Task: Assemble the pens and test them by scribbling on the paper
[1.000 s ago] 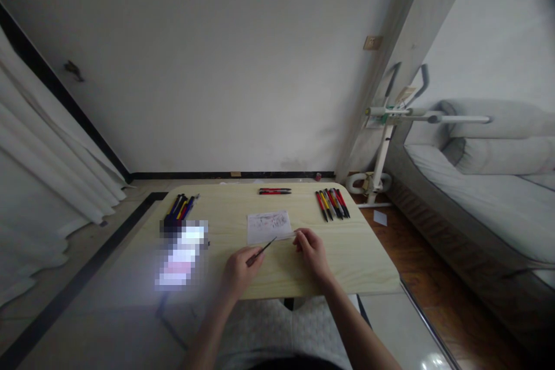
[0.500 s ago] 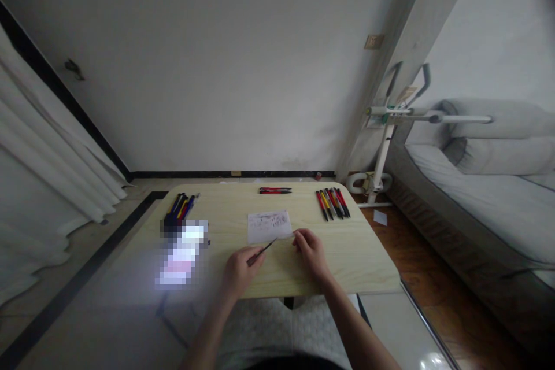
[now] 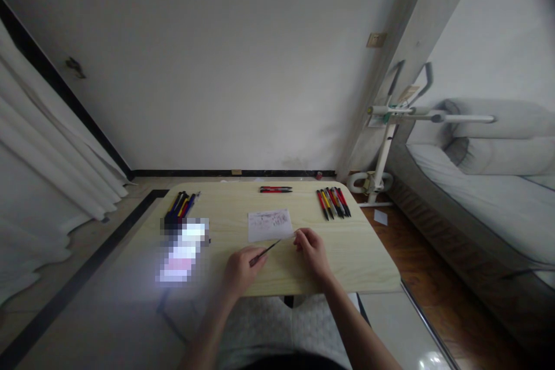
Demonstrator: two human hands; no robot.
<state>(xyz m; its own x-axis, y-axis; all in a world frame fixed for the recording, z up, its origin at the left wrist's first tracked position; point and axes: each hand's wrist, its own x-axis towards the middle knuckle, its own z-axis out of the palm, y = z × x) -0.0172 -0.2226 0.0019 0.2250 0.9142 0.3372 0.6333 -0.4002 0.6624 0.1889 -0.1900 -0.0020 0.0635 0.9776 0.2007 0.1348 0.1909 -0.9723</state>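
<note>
In the head view my left hand is closed around a thin, dark, pen-like stick whose narrow end slants up to the right. My right hand is pinched together to the right of that end. A faint pale sliver seems to show at its fingertips, too small to name. Just beyond both hands lies a white sheet of paper covered with dark scribbles. Two red and black pens rest near the table's far edge.
On the light wooden table, several red, yellow and dark pens lie in a row at right. More pens are bunched at left, beside a bright, pixelated screen. A white metal frame and a sofa stand to the right.
Both hands keep nearly the same pose. The stick in my left hand has shifted very slightly to the right; the whole view has moved a little.
</note>
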